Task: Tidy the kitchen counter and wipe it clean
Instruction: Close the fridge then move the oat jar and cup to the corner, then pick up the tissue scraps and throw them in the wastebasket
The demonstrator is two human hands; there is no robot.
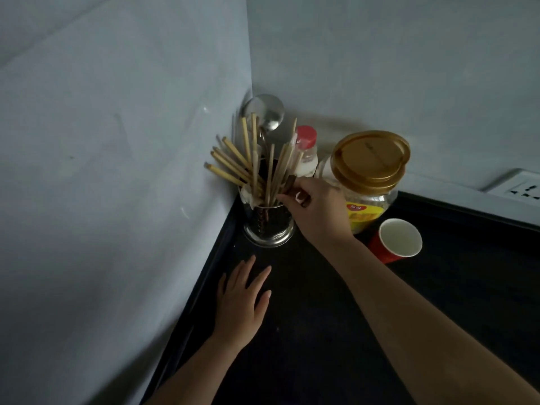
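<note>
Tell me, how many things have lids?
2. The small bottle with a red cap stands behind the chopsticks. The big jar with a gold lid is beside it, behind the red cup. Others may be hidden.

left hand point(242, 299) flat, fingers point(257, 280) spread; right hand point(317, 211) reaches forward, fingers pinched.

The black kitchen counter point(336, 331) runs into a corner of two pale walls. A shiny metal holder point(267, 226) stands right in the corner, full of light wooden chopsticks point(233, 165) that fan out. A metal ladle point(267, 112) sticks up behind them. A dark brown stick point(289, 185) leans at its rim
</note>
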